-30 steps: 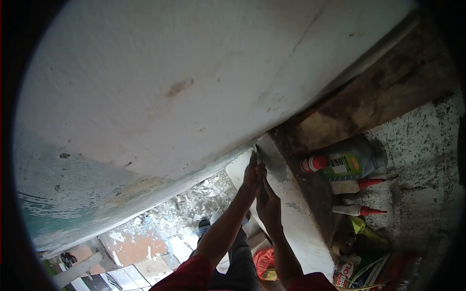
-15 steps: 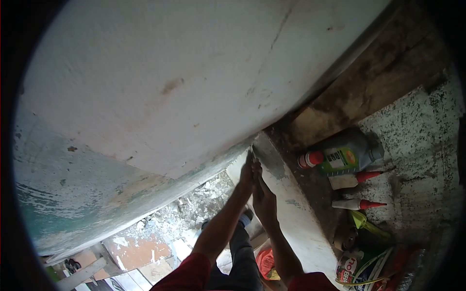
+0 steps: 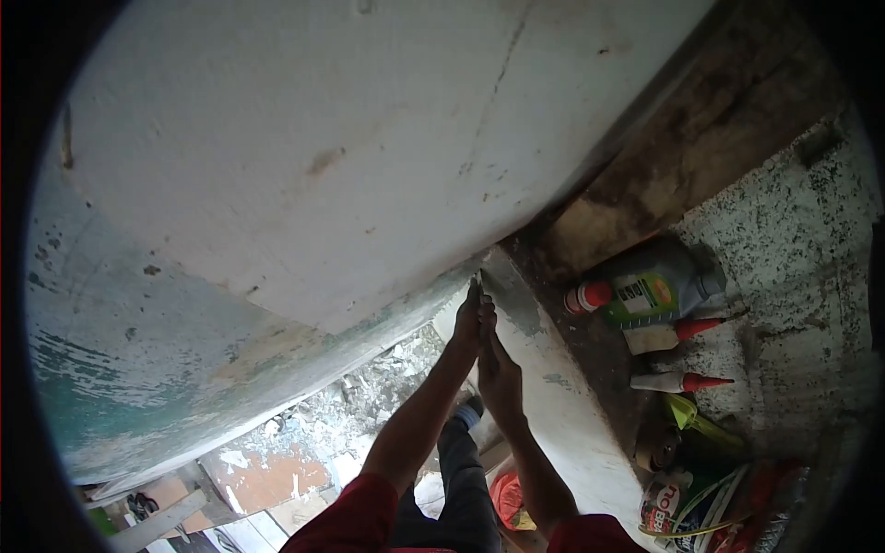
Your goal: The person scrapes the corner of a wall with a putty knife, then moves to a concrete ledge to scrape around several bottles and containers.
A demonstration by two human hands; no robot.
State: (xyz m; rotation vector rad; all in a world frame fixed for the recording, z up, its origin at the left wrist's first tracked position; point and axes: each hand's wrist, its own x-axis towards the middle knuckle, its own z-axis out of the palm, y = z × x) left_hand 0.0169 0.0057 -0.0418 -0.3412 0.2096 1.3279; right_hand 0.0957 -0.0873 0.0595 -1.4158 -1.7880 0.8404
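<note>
Both my arms reach forward into the corner where the large wall meets a lower pale ledge wall. My left hand is closed around the front of a thin hand tool, which looks like a scraper. Its tip points into the corner, at the edge of the peeling paint. Just behind, my right hand is closed around the rear of the same tool. Fingers cover most of it, so its exact shape is hidden. The large wall is white above, with worn green and grey patches lower down.
On the right ledge lie a dark bottle, two red-tipped nozzle tubes and a red-capped container. Plastic packaging is nearby. Paint flakes litter the floor by my feet. A red bag sits below my right arm.
The camera view has shifted slightly. My hands stay together on the tool in the corner, with the tool's tip a little higher in view.
</note>
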